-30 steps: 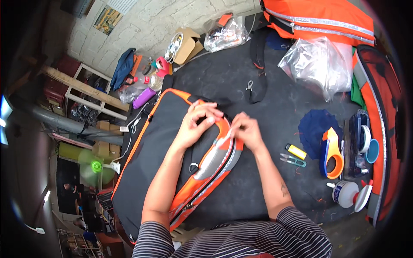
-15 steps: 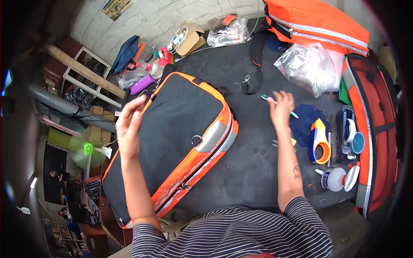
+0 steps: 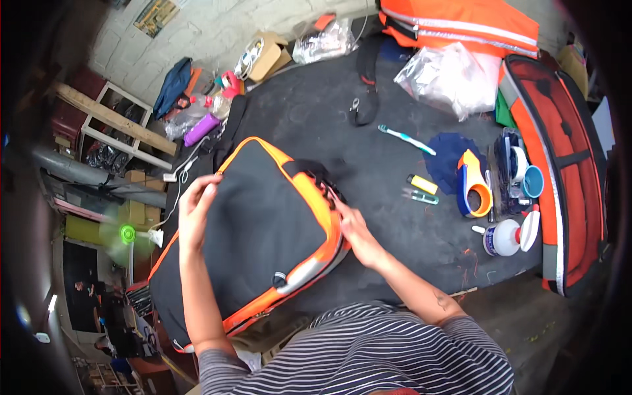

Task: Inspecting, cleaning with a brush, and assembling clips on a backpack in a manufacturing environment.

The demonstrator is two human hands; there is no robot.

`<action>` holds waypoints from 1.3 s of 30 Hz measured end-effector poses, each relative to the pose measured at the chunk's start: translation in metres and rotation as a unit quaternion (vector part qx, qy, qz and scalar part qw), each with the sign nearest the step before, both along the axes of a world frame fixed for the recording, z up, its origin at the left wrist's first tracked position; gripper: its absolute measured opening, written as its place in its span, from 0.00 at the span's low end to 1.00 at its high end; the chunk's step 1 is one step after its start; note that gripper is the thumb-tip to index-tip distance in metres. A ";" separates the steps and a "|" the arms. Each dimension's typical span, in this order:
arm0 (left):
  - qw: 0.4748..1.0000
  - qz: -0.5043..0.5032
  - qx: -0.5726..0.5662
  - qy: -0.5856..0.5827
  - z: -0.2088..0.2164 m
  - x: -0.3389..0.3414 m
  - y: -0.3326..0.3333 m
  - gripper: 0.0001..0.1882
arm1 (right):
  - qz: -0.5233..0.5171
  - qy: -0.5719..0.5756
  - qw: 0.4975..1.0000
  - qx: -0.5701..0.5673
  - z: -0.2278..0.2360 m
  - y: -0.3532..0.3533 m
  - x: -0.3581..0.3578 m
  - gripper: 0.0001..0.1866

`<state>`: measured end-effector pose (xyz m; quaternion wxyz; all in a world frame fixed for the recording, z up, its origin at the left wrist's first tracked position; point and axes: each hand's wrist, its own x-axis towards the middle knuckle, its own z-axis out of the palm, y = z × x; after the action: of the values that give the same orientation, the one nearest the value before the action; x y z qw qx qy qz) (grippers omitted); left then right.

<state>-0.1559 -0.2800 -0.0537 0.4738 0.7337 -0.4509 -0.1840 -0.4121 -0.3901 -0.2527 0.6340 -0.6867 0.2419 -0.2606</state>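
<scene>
A large black bag with orange trim (image 3: 253,210) lies in front of me, tilted across the table's left half. My left hand (image 3: 196,214) is at its far left edge, thumb and fingertips pinched at the orange piping. My right hand (image 3: 359,236) is at the bag's right end, fingers closed round the side by the black straps (image 3: 316,174); the fingertips are partly hidden. The bag's far right corner bulges up. To the right, a green and white toothbrush (image 3: 408,139) lies on the dark table (image 3: 368,276).
Right of the toothbrush are a yellow lighter (image 3: 422,184), green thread snips (image 3: 420,197), a tape dispenser (image 3: 474,187) and a spray bottle (image 3: 503,237). An open orange bag (image 3: 559,178) stands at the right edge. Clear plastic (image 3: 454,79) and another orange bag (image 3: 461,26) lie at the back.
My right hand has left the toothbrush, which lies on the table, and moved left and nearer onto the bag's end. The bag's end has shifted and bent. My left hand has closed at the edge.
</scene>
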 end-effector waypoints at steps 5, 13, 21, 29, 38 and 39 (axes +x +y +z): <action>0.971 -0.094 0.092 -0.202 -0.015 -0.031 -0.062 0.13 | 0.013 -0.093 0.996 -0.008 -0.007 -0.013 -0.049 0.22; 0.658 -0.303 0.483 -0.492 -0.053 -0.111 -0.144 0.27 | -0.254 0.211 0.889 -0.317 -0.032 -0.133 -0.053 0.10; 0.782 -0.241 0.515 -0.255 -0.067 -0.091 -0.207 0.32 | -0.094 0.107 0.946 -0.292 -0.051 -0.143 -0.023 0.12; 0.822 -0.366 0.371 0.228 -0.017 -0.088 -0.213 0.34 | 0.143 -0.075 0.987 0.002 -0.072 -0.097 0.051 0.21; 0.893 -0.239 0.330 0.191 -0.046 -0.058 -0.206 0.18 | 0.205 -0.177 0.911 0.312 -0.075 -0.103 0.052 0.22; 0.888 -0.261 0.338 0.174 -0.053 -0.054 -0.205 0.21 | 0.207 -0.199 0.900 0.328 -0.075 -0.101 0.055 0.22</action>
<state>-0.2102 -0.4850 -0.1065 0.2032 0.6615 -0.4472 -0.5668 -0.3571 -0.4911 -0.3279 0.8980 -0.4080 0.0354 -0.1606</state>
